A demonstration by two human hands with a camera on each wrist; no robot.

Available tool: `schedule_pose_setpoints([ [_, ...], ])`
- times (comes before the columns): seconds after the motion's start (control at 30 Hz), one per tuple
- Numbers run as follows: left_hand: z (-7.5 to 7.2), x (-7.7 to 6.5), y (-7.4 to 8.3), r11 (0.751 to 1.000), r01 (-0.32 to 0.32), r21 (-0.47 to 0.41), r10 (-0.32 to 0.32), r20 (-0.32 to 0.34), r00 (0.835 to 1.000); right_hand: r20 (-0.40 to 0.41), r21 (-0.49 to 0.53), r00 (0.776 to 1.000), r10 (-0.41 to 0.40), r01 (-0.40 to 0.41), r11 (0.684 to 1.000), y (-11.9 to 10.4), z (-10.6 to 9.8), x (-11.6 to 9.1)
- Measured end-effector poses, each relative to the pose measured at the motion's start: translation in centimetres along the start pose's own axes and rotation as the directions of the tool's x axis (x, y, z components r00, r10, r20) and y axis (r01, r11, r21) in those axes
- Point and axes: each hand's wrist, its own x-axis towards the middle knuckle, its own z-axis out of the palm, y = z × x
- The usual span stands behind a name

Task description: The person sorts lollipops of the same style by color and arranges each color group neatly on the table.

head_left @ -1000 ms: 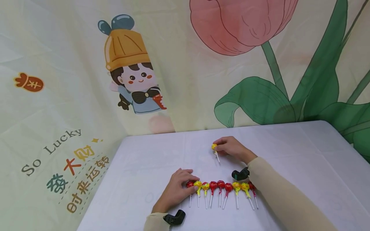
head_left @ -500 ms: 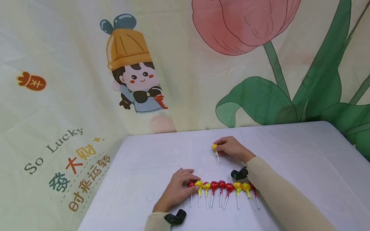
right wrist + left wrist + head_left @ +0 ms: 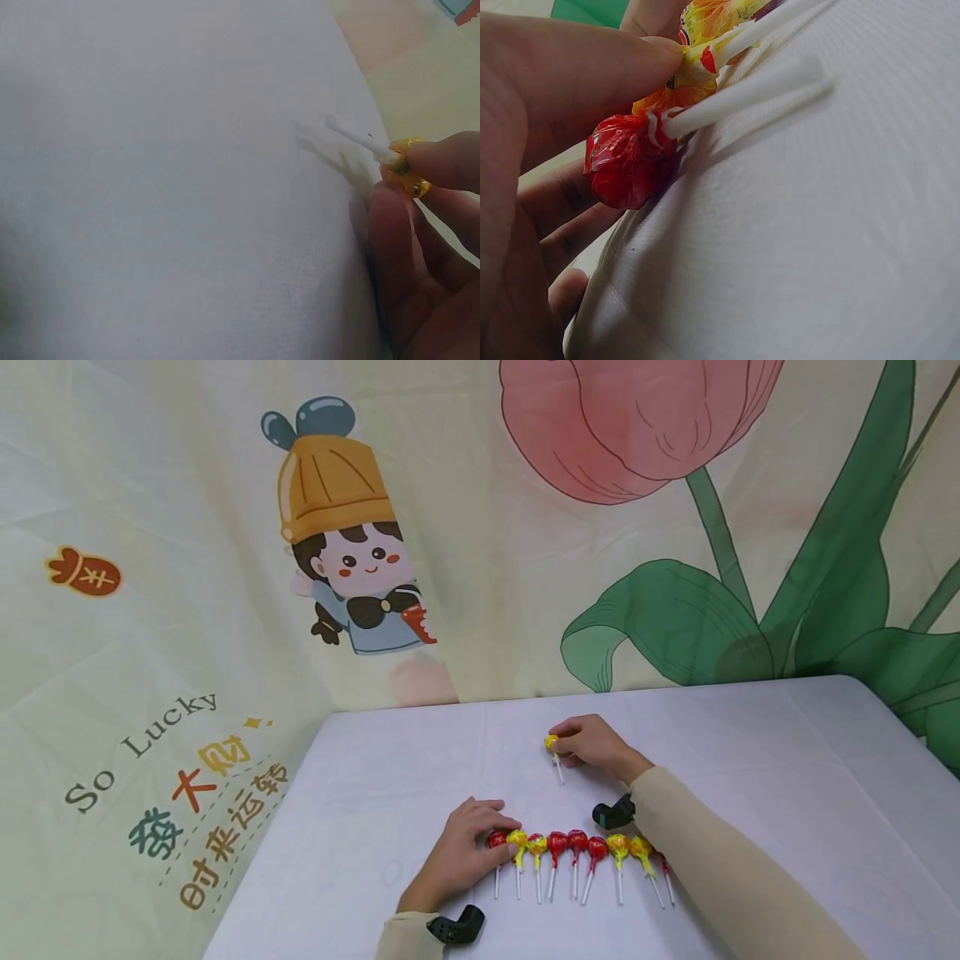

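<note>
My right hand (image 3: 597, 748) pinches a yellow lollipop (image 3: 551, 742) by its wrapped head towards the back of the table. Its white stick slants down to the front; in the right wrist view, thumb and fingers grip the yellow wrapper (image 3: 405, 178). Nearer the front, my left hand (image 3: 459, 853) is at the left end of a row of lollipops. There its thumb and a finger hold a yellow lollipop (image 3: 518, 839), second in the row. The end red lollipop (image 3: 630, 161) lies beside it, within the curve of the hand, its head partly hidden in the head view.
Several red lollipops (image 3: 557, 842) and yellow lollipops (image 3: 618, 845) continue the row to the right, sticks towards the front. The right sleeve (image 3: 720, 852) covers part of the last red one. A white-covered table (image 3: 787, 760) meets a printed cloth backdrop (image 3: 480, 568) behind.
My right hand has shifted slightly to the left with its yellow lollipop. The left hand keeps its place at the row; the head view has turned a little.
</note>
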Motion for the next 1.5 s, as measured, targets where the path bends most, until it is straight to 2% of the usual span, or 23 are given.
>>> schedule_pose_setpoints([
  [0.43, -0.03, -0.21, 0.02, 1.0, 0.002, -0.007, -0.002, 0.004, 1.0, -0.047, -0.047, 0.999, 0.003, -0.005, 0.999, -0.03, 0.88, 0.1],
  [1.3, -0.11, 0.06, 0.12, 1.0, -0.026, -0.001, 0.026, 0.002, 1.0, -0.058, -0.132, 0.997, -0.049, 0.041, 0.99, 0.01, 0.92, 0.24],
  [1.5, -0.24, -0.05, 0.24, 1.0, -0.01, -0.005, 0.01, 0.01, 1.0, -0.053, -0.153, 0.997, -0.057, 0.048, 0.987, 0.06, 1.0, 0.34],
])
